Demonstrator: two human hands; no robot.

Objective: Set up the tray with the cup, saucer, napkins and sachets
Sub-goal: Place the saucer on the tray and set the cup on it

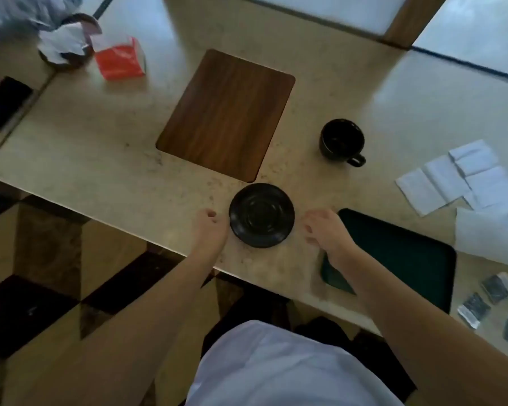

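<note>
Near the front edge of the pale counter, a black saucer lies flat, bare, with a hand on either side. Left hand: just beside the saucer's left rim, fingers curled loosely, holding nothing; contact with the rim cannot be told. Right hand: a little apart from the saucer's right rim, fingers curled inward, empty, over the near-left corner of a dark green tray. Wooden board lies beyond the saucer, bare. Black cup stands upright to the right of the board, handle toward the near right. White napkins spread at far right; dark sachets scattered right of the tray. Orange packet at far left.
</note>
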